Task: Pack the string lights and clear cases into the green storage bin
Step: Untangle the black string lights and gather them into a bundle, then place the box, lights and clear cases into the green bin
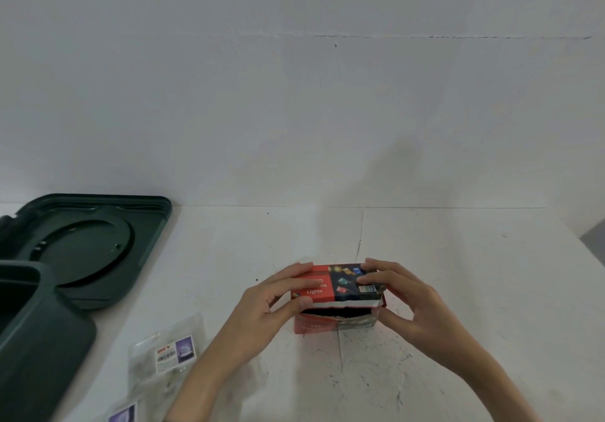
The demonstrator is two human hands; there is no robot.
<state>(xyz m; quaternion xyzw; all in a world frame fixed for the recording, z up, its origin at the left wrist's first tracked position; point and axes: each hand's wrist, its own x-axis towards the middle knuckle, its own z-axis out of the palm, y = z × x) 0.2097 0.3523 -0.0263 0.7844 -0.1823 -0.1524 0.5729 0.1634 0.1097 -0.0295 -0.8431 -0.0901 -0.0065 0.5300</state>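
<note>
Plain white wall [294, 94] with a faint horizontal seam, scuffed white table [458, 274], soft even light

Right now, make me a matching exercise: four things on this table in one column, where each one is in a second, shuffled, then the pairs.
1. LED lights box
2. green bin lid
3. green storage bin
4. clear labelled packet

A. lying flat, back left
B. held between left hand and right hand
C. standing front left, partly out of frame
D. lying just right of the bin

Pairs: 1-B, 2-A, 3-C, 4-D
</note>
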